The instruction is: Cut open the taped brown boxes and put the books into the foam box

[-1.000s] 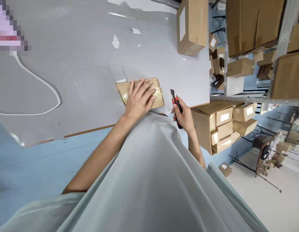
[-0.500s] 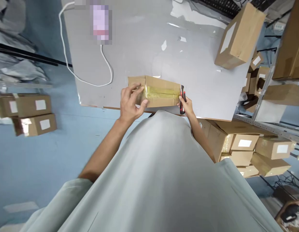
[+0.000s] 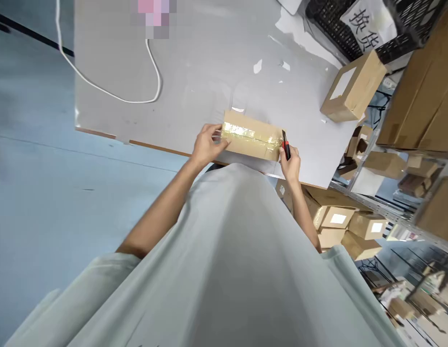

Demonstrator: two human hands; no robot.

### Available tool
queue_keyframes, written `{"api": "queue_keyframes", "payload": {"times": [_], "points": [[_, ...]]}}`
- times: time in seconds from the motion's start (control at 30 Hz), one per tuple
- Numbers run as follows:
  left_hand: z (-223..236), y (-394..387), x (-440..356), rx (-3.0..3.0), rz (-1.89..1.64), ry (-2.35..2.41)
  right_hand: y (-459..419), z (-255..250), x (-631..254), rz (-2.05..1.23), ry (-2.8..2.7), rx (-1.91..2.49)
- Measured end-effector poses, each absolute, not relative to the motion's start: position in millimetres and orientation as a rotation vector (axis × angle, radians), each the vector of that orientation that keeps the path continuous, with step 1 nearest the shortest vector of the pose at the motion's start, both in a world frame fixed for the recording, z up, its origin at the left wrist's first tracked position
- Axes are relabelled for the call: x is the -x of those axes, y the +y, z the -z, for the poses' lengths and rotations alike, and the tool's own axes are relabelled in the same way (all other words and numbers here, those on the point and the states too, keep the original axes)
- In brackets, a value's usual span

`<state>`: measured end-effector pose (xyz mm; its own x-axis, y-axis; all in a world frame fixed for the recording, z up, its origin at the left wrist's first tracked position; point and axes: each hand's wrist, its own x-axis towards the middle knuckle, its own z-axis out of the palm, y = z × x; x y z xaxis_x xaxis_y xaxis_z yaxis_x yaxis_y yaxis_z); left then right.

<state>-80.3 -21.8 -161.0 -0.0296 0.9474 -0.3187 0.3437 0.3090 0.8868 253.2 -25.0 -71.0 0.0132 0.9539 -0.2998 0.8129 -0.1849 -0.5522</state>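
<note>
One taped cardboard box (image 3: 251, 137) is lying near the front edge of the grey table (image 3: 205, 62). Left hand (image 3: 205, 146) is pinching its left end between thumb and fingers; right hand (image 3: 291, 165) is clasping a red-and-black cutter (image 3: 287, 150) at the right end.

Head cam, facing fwd/down at hands (image 3: 206, 146) & table (image 3: 209, 72).

Table (image 3: 202, 62) — box (image 3: 251, 139) at near edge; left hand (image 3: 206, 146) at its left end, right hand (image 3: 291, 165) with cutter (image 3: 287, 152) at its right end | cable (image 3: 111, 95): table left | carton (image 3: 359, 89): table right | crate (image 3: 330, 21): behind carton
</note>
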Motion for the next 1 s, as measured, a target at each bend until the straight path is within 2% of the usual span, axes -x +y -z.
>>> {"api": "queue_keyframes", "payload": {"times": [0.07,0.2,0.4,0.67,1.0], "points": [[161,-18,87,-1.285,-0.755,1.516,-17,52,-242,-0.851,-1.929,2.08],[163,-9,101,-1.394,-0.724,1.355,4,19,-197,-1.008,-2.326,2.003],[174,0,108,-1.38,-0.718,1.207,33,11,-128,-1.013,-2.819,1.95],[169,4,106,-1.315,-0.716,1.203,46,4,-96,-1.058,-2.922,2.036],[168,4,105,-1.292,-0.717,1.213,50,10,-72,-0.88,-3.099,1.966]]}}
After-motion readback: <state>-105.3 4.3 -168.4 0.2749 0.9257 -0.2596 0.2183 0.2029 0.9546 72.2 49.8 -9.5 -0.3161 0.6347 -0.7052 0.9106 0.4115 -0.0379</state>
